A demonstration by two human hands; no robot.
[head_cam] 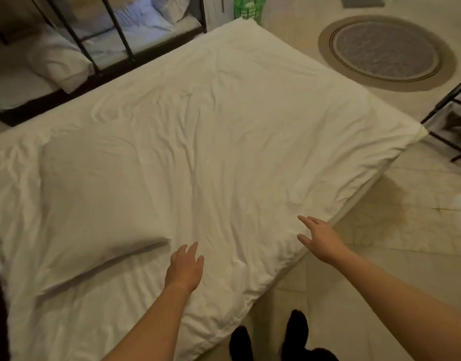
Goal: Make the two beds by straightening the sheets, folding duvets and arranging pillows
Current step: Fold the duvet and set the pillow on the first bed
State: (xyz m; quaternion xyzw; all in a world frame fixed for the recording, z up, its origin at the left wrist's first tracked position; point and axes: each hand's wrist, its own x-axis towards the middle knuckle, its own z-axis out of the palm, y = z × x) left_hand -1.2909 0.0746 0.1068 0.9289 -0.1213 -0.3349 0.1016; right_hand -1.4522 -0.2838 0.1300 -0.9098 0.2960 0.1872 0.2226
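Note:
A white duvet lies spread over the near bed, wrinkled across its middle. A flat white pillow rests on its left part. My left hand hovers over or touches the duvet just right of the pillow's corner, fingers relaxed and holding nothing. My right hand is at the duvet's right edge, fingers spread, empty. A second bed with a black metal frame stands at the top left, carrying a white pillow and rumpled pale bedding.
A round grey rug lies on the tiled floor at the upper right. A black metal stand is at the right edge and a green basket at the top. My dark-socked feet stand beside the bed's near corner.

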